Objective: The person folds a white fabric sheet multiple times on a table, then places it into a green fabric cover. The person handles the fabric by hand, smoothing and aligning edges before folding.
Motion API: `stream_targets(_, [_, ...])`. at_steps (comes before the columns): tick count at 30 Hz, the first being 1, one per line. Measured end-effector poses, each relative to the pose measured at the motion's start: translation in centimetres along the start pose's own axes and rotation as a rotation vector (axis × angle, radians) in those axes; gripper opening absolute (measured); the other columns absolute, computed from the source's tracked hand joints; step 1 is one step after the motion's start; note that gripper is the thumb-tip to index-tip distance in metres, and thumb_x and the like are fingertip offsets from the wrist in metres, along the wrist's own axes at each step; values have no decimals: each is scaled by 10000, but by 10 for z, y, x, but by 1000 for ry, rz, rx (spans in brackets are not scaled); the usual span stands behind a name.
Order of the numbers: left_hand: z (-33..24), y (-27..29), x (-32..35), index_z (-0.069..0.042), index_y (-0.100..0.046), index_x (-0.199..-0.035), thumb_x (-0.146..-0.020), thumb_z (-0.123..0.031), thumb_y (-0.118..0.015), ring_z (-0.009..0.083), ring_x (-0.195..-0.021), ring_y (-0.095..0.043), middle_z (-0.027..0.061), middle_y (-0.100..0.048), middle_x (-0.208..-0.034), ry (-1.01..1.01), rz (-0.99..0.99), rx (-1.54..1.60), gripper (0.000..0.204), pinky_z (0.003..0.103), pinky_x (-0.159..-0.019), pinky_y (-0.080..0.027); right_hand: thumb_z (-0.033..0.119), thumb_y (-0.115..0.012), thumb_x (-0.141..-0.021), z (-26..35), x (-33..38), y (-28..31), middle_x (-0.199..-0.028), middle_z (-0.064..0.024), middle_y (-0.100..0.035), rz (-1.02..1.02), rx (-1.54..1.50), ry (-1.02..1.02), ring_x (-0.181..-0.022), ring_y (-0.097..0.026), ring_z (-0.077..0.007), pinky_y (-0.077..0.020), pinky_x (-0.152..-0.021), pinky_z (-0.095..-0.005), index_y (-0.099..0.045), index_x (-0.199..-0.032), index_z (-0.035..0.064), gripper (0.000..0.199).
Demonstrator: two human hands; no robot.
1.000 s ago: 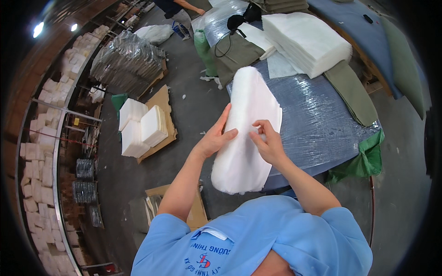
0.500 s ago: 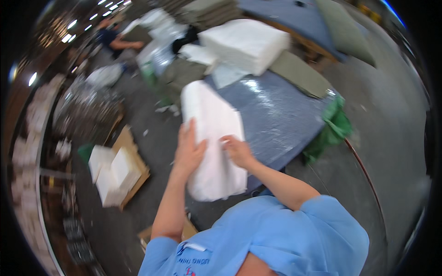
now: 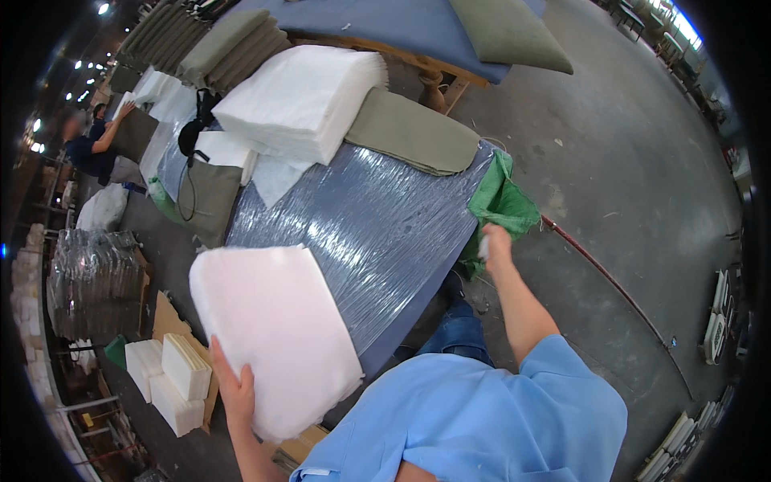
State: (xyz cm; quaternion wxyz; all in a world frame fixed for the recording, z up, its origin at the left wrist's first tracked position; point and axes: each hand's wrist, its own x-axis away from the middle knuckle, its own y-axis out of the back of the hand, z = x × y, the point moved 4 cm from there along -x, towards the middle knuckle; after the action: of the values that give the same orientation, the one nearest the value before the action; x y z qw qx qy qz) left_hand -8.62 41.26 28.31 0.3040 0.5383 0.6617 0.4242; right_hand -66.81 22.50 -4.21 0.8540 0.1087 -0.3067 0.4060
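My left hand [image 3: 233, 390] grips the lower left edge of a thick white foam pad [image 3: 277, 333], which hangs over the near left edge of the table. My right hand [image 3: 494, 243] is off the pad, raised at the table's right corner beside a green cloth [image 3: 502, 201]; its fingers look loosely curled with a small pale scrap between them, too small to tell. The table [image 3: 369, 233] is covered in shiny plastic film.
A stack of white foam pads [image 3: 301, 96] and olive-green cushion covers [image 3: 414, 132] lie at the table's far end. A grey bag [image 3: 205, 197] hangs at the left. White blocks [image 3: 173, 381] sit on cardboard on the floor. Another person [image 3: 96, 145] works far left. A red hose [image 3: 610, 281] crosses the concrete floor.
My right hand has let go of the white pad and swung out to the table's right corner. The pad has dropped toward the lower left, held by my left hand alone.
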Motion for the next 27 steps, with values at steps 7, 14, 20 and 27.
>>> stream_targets(7, [-15, -3, -10, -4, -180, -1676, -895, -42, -542, 404, -1571, -261, 252, -242, -1704, 150, -5, -45, 862, 463, -1282, -202, 226, -635, -914, 48, -152, 11, -1030, -113, -665, -165, 152, -33, -922, -639, -269, -518, -799, -450, -674, -1116, 2, 304])
stream_targets(14, [-44, -15, -7, 24, -190, -1665, -897, -19, -539, 408, -1566, -269, 264, -254, -1691, 178, -36, -175, 845, 468, -1282, -202, 578, -451, -1085, -19, -192, 8, -1533, -125, -567, 18, -219, -607, -1352, -570, -373, -445, -1136, -581, -476, -1557, 87, 682])
stream_targets(20, [-28, -13, -10, 55, -272, -1625, -909, -80, -639, 441, -1548, -298, 273, -313, -1665, 178, -11, -266, 816, 483, -1281, -225, 564, -542, -1047, 10, -202, 44, -1308, -175, -688, 92, 1079, -61, -1181, -643, -317, -485, -997, -448, -646, -1384, 10, 657])
stream_targets(27, [-13, -3, -6, -149, -209, -1685, -924, -244, -623, 485, -1467, -410, 269, -279, -1674, 180, -31, -222, 871, 486, -1127, -459, 410, -624, -1037, 46, -80, -34, -1450, -218, -618, -54, 1083, 685, -1309, -593, -383, -449, -1102, -469, -582, -1474, 47, 569])
